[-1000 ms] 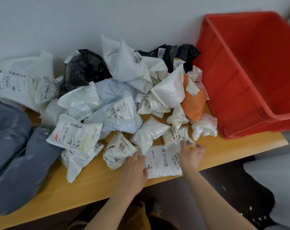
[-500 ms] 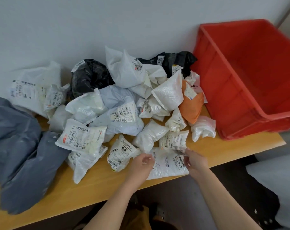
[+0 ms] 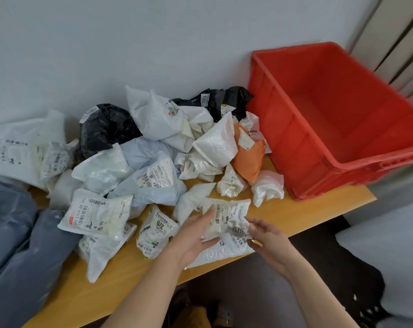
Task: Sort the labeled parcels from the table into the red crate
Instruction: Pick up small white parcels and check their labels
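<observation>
Small labeled parcel (image 3: 226,215) now lifted, both hands' fingers gripping it; red crate (image 3: 295,147) empty.

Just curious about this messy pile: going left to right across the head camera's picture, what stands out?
Dark grey plastic bags → crumpled black parcel → orange soft parcel → big red plastic crate.

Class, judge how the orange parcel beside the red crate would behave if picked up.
The orange parcel looks soft: its skin is wrinkled and bulging, so it would probably sag. It leans on white parcels, so lifting it may shift them. Probably light, though weight cannot be seen.
</observation>
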Demonstrator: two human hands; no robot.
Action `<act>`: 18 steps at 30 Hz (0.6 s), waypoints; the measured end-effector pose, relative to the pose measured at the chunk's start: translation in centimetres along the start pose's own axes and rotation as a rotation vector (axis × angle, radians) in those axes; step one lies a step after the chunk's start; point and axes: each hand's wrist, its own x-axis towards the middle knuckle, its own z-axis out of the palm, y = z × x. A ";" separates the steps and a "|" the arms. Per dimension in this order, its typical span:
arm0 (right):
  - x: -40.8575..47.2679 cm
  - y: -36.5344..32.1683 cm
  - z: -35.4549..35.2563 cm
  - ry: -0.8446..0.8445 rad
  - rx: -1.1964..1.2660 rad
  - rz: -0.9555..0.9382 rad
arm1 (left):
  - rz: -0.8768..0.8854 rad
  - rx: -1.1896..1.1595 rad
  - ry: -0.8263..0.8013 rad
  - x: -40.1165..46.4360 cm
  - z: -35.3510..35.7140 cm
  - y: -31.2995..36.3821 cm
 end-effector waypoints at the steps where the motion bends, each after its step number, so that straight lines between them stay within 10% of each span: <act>1: -0.1 -0.2 -0.2 -0.047 -0.031 -0.001 | 0.012 -0.009 0.004 0.0 0.2 0.1; 18: 0.7 -2.5 3.2 0.231 -0.257 -0.345 | 0.249 0.126 0.011 -1.4 0.4 1.2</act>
